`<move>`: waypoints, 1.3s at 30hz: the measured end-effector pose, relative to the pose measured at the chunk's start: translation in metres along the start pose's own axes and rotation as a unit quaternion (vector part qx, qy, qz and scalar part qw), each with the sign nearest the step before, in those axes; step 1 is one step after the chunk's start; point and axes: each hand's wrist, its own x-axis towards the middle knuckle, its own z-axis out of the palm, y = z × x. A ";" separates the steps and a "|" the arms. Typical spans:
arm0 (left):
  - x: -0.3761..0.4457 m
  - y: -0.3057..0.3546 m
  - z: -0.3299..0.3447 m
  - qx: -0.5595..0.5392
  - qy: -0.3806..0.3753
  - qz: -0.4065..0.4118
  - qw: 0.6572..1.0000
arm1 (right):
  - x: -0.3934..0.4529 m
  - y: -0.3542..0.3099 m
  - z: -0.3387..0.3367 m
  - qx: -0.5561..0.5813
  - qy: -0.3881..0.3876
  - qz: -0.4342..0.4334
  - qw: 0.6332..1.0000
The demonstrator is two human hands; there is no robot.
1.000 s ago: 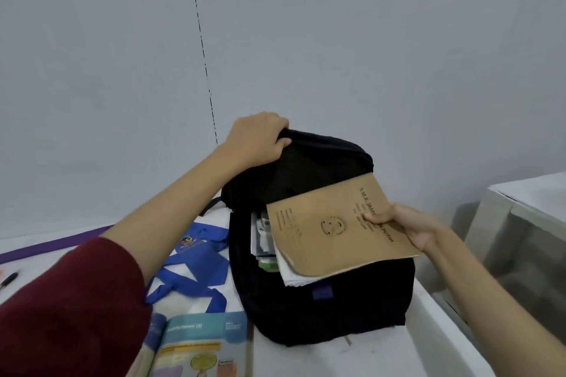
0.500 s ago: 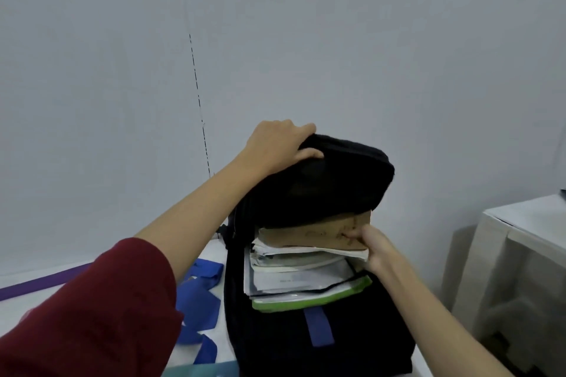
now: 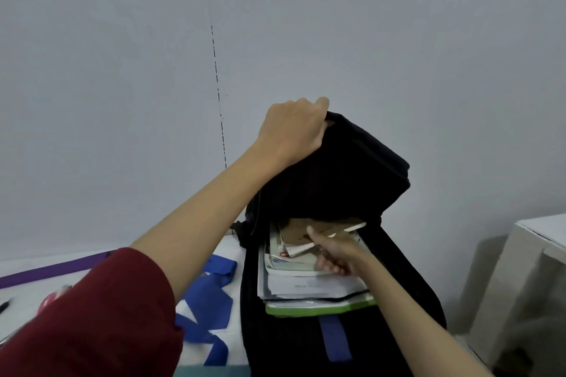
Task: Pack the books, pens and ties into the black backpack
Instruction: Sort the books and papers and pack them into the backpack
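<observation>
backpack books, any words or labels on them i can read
None can be read.
Brown book: faint print beside the right hand, too blurred.
White sheet: one short dark line, too small.
Book edge: a red mark, unreadable.
Black backpack: no label in view.

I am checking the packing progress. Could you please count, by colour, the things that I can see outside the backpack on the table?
Blue ties: 2 or more, overlapping, so exact count unclear
Purple strap: 1
Black pen: 1
Pink object, blurred: 1
Total: at least 5
</observation>
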 end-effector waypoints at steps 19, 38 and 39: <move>0.012 -0.002 0.000 0.040 -0.020 0.004 0.999 | 0.052 0.007 0.007 -0.446 0.126 -0.220 0.858; 0.009 -0.002 0.005 0.027 -0.017 0.009 0.999 | 0.046 0.024 -0.010 -0.254 0.194 -0.171 0.932; 0.009 -0.003 0.005 0.023 -0.015 0.008 1.000 | 0.046 0.024 -0.008 -0.256 0.204 -0.167 0.930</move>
